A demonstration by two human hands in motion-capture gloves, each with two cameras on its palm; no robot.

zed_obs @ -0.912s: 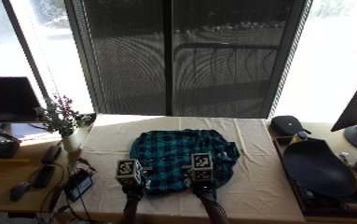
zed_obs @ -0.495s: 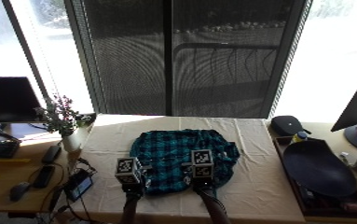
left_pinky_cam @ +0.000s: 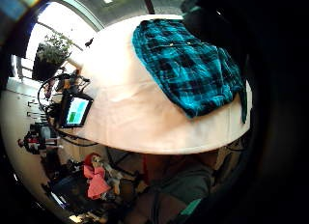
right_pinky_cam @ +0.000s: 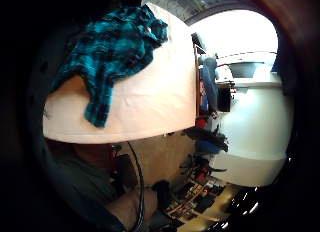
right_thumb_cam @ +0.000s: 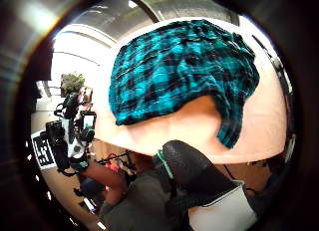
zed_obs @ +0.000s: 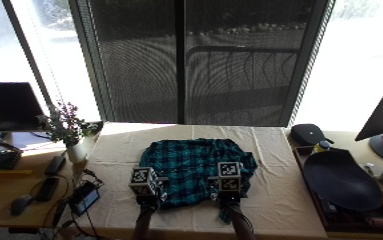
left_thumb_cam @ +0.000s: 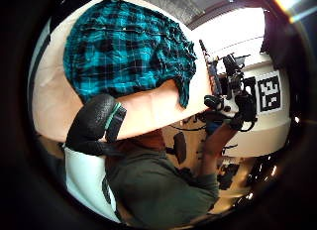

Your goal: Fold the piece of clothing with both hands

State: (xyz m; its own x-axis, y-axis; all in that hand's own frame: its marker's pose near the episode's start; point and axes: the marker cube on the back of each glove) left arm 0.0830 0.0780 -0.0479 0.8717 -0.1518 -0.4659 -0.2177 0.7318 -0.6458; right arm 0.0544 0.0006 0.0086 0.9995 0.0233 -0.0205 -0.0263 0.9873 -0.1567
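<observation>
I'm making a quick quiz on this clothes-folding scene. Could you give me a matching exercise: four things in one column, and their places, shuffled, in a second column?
Things:
1. plaid shirt
2. potted plant
3. dark oval tray
4. black monitor

Places:
A. on the side desk at the person's left, far end
B. at the left edge of the cloth-covered table
C. spread in the middle of the table, one corner hanging over the near edge
D. on the stand at the person's right

Pairs: 1-C, 2-B, 3-D, 4-A

Bright backlight glares through windows [zed_obs: 371, 55]; palm views curve at edges.
</observation>
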